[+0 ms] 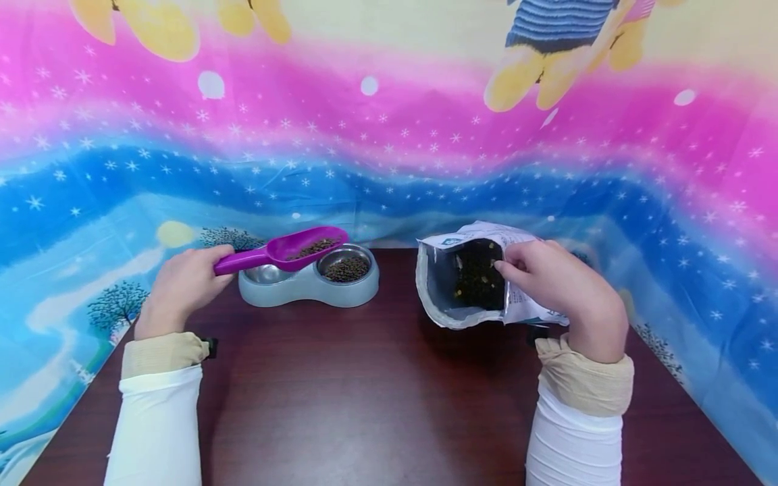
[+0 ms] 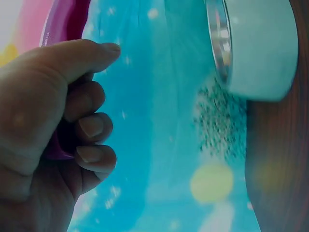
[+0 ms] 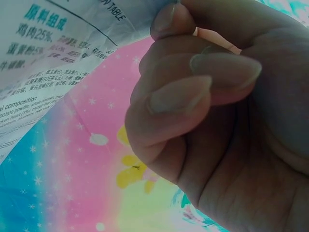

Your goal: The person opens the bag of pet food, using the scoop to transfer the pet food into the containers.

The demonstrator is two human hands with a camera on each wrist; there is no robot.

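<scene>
My left hand (image 1: 190, 287) grips the handle of a purple scoop (image 1: 249, 259), its fingers curled round it in the left wrist view. Brown kibble (image 1: 315, 248) lies in the scoop, which is held over a grey double pet bowl (image 1: 292, 291). The bowl's right dish holds kibble (image 1: 346, 269); the scoop partly covers the left dish, where bare metal shows. On the right, my right hand (image 1: 562, 287) pinches the edge of a white pet food bag (image 1: 529, 307) between thumb and finger. Its mouth gapes toward me, showing dark kibble (image 1: 477, 277) with paler bits inside.
A dark reddish-brown table (image 1: 365, 391) lies under the bowl and bag. Behind it and along both sides hangs a colourful printed cloth (image 1: 389, 142) with snowflakes and cartoon figures.
</scene>
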